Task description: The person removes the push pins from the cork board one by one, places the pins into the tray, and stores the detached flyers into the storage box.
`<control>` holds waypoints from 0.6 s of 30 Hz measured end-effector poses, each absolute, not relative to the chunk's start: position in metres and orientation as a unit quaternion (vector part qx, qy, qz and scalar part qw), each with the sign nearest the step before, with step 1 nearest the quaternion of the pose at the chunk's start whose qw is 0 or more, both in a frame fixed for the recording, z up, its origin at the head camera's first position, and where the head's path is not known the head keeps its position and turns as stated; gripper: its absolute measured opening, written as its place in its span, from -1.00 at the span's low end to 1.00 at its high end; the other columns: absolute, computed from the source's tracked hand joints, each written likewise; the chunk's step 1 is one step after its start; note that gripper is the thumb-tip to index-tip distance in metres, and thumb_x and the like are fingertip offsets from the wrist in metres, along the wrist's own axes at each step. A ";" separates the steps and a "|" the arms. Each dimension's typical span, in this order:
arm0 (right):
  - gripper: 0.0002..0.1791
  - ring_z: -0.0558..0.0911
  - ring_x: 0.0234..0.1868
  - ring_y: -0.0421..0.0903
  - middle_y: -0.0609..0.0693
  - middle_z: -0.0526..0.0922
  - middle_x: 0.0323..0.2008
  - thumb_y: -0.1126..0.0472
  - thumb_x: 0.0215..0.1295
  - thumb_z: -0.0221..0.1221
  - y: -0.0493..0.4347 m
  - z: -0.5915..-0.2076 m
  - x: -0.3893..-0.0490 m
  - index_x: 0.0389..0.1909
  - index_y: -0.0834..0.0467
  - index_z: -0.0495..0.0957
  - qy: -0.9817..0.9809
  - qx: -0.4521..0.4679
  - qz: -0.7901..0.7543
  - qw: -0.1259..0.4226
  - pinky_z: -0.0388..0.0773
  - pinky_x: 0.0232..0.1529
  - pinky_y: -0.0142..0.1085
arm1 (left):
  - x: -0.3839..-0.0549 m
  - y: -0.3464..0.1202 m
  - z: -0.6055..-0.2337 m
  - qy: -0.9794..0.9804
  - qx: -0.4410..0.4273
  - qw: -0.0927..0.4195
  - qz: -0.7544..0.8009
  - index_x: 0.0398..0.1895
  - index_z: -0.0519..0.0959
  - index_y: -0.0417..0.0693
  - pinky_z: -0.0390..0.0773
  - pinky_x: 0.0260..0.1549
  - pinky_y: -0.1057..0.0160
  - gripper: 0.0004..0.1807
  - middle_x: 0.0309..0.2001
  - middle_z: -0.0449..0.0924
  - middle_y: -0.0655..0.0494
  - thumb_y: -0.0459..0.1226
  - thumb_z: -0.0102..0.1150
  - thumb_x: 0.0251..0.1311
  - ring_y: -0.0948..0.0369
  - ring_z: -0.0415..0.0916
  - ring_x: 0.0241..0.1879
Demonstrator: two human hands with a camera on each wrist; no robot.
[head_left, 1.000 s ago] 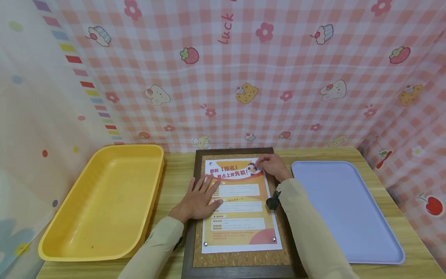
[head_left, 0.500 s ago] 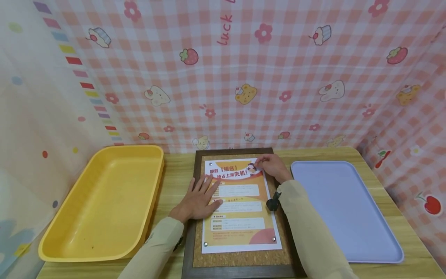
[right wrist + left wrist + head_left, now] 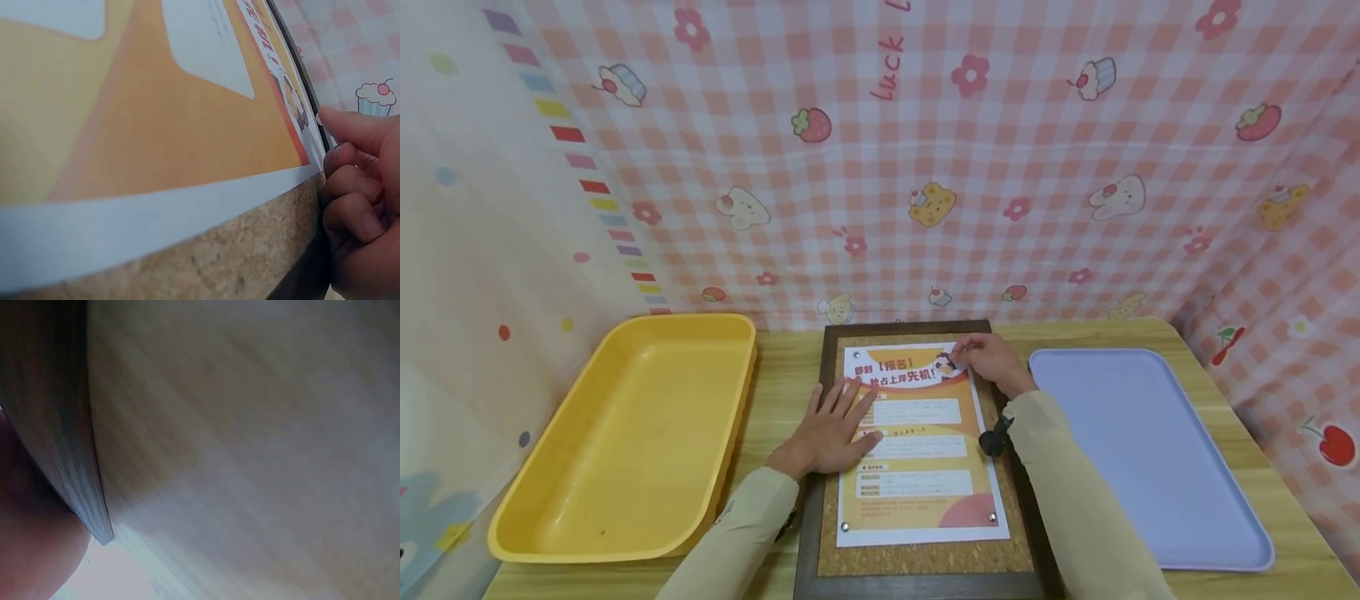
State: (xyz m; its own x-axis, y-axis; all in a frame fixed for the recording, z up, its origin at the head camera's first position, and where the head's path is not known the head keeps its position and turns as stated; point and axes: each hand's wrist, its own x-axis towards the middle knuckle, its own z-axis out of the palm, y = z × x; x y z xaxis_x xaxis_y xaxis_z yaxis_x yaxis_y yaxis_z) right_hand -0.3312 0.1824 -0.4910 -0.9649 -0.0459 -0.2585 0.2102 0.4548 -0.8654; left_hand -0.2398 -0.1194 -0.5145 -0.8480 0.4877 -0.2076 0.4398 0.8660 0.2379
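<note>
A printed poster [image 3: 917, 500] in orange and white lies on a dark-framed cork board [image 3: 925, 562]. Silver pushpins show at three corners: top left [image 3: 856, 355], bottom left [image 3: 846, 527] and bottom right [image 3: 992, 517]. My left hand [image 3: 831, 433] rests spread out over the poster's left edge. At the top right corner, my right hand [image 3: 996, 362] pinches a pushpin between thumb and forefinger, its other fingers curled. In the right wrist view only a small pale bit shows at the right hand's fingertips [image 3: 331, 122]; the pin is mostly hidden.
Left of the board stands a deep yellow tray [image 3: 640, 433], and to its right a shallow lilac tray [image 3: 1150, 450]. All sit on a wood-grain table [image 3: 782, 367]. A pink checked cloth [image 3: 880, 167] hangs close behind the table.
</note>
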 end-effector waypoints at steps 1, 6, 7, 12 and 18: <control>-0.89 0.46 -0.14 -0.01 0.09 0.64 -0.07 0.22 0.35 0.21 0.182 -0.491 -0.331 -0.22 0.16 0.65 0.844 0.050 -0.519 0.124 0.32 -0.15 -0.24 | -0.240 -0.120 -0.515 0.957 0.243 0.130 0.092 0.61 -0.29 0.29 -0.49 0.45 -0.16 -0.19 0.61 -0.46 0.12 0.33 -0.48 0.42 0.06 -0.54 0.57; -0.89 0.41 -0.33 -0.05 0.06 0.64 -0.16 0.23 0.33 0.22 0.184 -0.491 -0.329 -0.21 0.17 0.66 0.847 0.043 -0.518 0.110 0.32 -0.32 -0.29 | -0.241 -0.120 -0.518 0.958 0.244 0.121 0.092 0.61 -0.28 0.29 -0.48 0.45 -0.16 -0.18 0.61 -0.45 0.12 0.35 -0.50 0.41 0.06 -0.53 0.57; -0.89 0.40 -0.36 -0.06 0.05 0.64 -0.19 0.24 0.32 0.23 0.184 -0.490 -0.329 -0.22 0.18 0.67 0.847 0.044 -0.519 0.107 0.32 -0.34 -0.30 | -0.241 -0.120 -0.518 0.958 0.244 0.122 0.091 0.61 -0.28 0.29 -0.48 0.45 -0.16 -0.18 0.61 -0.45 0.12 0.35 -0.50 0.41 0.06 -0.53 0.57; -0.89 0.40 -0.44 -0.08 0.01 0.61 -0.28 0.27 0.30 0.21 0.186 -0.488 -0.326 -0.22 0.20 0.66 0.847 0.041 -0.522 0.091 0.32 -0.43 -0.32 | -0.241 -0.119 -0.518 0.958 0.243 0.119 0.091 0.61 -0.27 0.28 -0.50 0.44 -0.16 -0.18 0.61 -0.45 0.12 0.34 -0.46 0.41 0.06 -0.54 0.57; -0.87 0.43 -0.37 -0.06 0.04 0.61 -0.22 0.26 0.33 0.18 0.185 -0.486 -0.321 -0.19 0.19 0.64 0.837 0.053 -0.535 0.101 0.36 -0.42 -0.32 | -0.238 -0.119 -0.516 0.958 0.242 0.117 0.100 0.62 -0.24 0.26 -0.48 0.45 -0.17 -0.19 0.61 -0.41 0.10 0.32 -0.45 0.42 0.05 -0.50 0.58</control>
